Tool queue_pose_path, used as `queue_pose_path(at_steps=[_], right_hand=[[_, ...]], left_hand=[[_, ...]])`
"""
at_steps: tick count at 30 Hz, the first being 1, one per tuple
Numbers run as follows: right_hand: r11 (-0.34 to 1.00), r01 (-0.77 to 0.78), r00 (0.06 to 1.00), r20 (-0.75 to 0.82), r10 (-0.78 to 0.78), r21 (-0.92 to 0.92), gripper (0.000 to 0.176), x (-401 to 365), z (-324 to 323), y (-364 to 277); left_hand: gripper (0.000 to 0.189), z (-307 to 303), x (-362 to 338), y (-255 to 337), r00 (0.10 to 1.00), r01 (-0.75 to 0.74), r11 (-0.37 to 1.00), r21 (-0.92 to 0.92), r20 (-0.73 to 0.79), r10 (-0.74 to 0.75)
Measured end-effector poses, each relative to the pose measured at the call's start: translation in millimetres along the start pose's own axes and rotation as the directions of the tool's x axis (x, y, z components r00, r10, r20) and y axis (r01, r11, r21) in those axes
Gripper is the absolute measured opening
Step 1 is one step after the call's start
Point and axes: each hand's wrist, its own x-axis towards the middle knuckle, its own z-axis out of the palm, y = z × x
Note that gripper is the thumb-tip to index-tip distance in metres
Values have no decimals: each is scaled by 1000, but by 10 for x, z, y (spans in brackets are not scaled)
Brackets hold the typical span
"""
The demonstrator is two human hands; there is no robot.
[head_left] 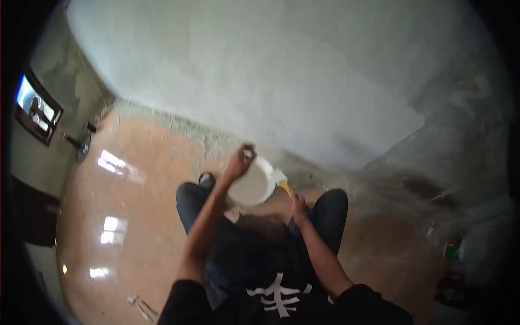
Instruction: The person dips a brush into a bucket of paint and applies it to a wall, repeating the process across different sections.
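The bucket (pixel 250 188), between the knees, is being held at its rim by the closed left hand (pixel 241 162) while the brush (pixel 283 183), gripped by the right hand (pixel 298 206), is seemingly being loaded, calling for a drip-free lift.

A grey plastered wall (pixel 281 81) stands close ahead and blocks any reach past the round white plastic bucket (pixel 250 188). Two knees in dark trousers (pixel 189 201) hem the bucket in on either side. The left hand (pixel 241 161) sits on its far rim, and the right hand (pixel 298 206), with a yellow-handled brush (pixel 283 184), is at its right edge. Glossy orange-brown tiled floor (pixel 135 216) lies open to the left.
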Motion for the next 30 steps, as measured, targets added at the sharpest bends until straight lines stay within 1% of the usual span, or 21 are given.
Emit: queue_pose_path(at_steps=[1,2,3,4,5,6,7,8,9,10,11,13,15,16,17,19,21,23,24,27,30], right_hand=[[999,-40,999,20,41,-34,22,-259,-153,45],[986,135,990,60,-130,-95,27,-327,-292,2],[960,112,994,47,-103,-258,27,-242,-832,89],[952,173,984,89,-155,-253,27,-294,-285,-32],[924,242,969,121,-215,-297,27,-297,-85,-212],[932,145,984,145,-102,-332,28,-460,86,-324],[925,149,984,149,-102,-350,28,-348,210,-345],[897,172,981,153,-118,-408,28,-228,260,-365],[867,181,980,164,-117,-465,29,-167,330,-341],[855,162,980,179,-83,-492,29,-130,435,-262],[802,202,974,198,-106,-563,30,-70,514,-182],[725,259,958,268,-106,-639,31,90,675,-41],[622,311,946,295,-132,-718,32,238,927,78],[626,235,952,305,4,-743,31,330,1025,147],[621,241,943,331,31,-746,31,397,1137,244],[563,219,944,319,83,-797,32,500,1330,469],[531,213,933,332,137,-820,34,599,1525,679],[438,223,919,338,204,-871,34,677,1665,808],[416,228,906,349,241,-880,34,703,1721,855],[325,229,891,332,310,-918,33,702,1788,1006],[367,167,924,275,264,-915,33,649,1755,879]], left_hand=[[33,87,-272,3,999,55,998,-15,3,-54],[29,28,-185,-30,999,38,996,-77,-21,-39],[32,491,-254,-181,976,218,956,-196,13,-219],[32,43,-129,-544,988,143,987,-74,-50,-147],[33,-156,-53,-682,973,222,971,-86,-36,-226],[35,-311,-169,-844,942,330,932,-149,-9,-335],[36,-388,-109,-976,911,402,886,-231,9,-412],[36,-372,-60,-1102,908,406,875,-263,9,-419],[39,-360,-99,-1261,907,421,907,34,11,-421],[42,-377,-208,-1385,898,406,850,336,23,-438],[42,-329,-245,-1491,878,446,839,312,30,-478],[42,-308,-119,-1494,828,401,840,366,248,-503],[41,-400,-33,-1373,838,375,876,302,293,-460],[40,-404,3,-1373,810,456,850,263,272,-519],[38,-415,37,-1391,777,533,816,224,251,-577],[37,-464,73,-1344,747,562,775,288,225,-626],[42,-538,92,-1266,725,559,786,263,303,-618],[43,-568,131,-1217,720,560,784,267,312,-620],[36,-593,157,-1180,705,578,772,264,315,-636],[31,-640,215,-1116,663,619,739,267,326,-673],[31,-646,263,-1131,661,620,742,255,340,-669]])
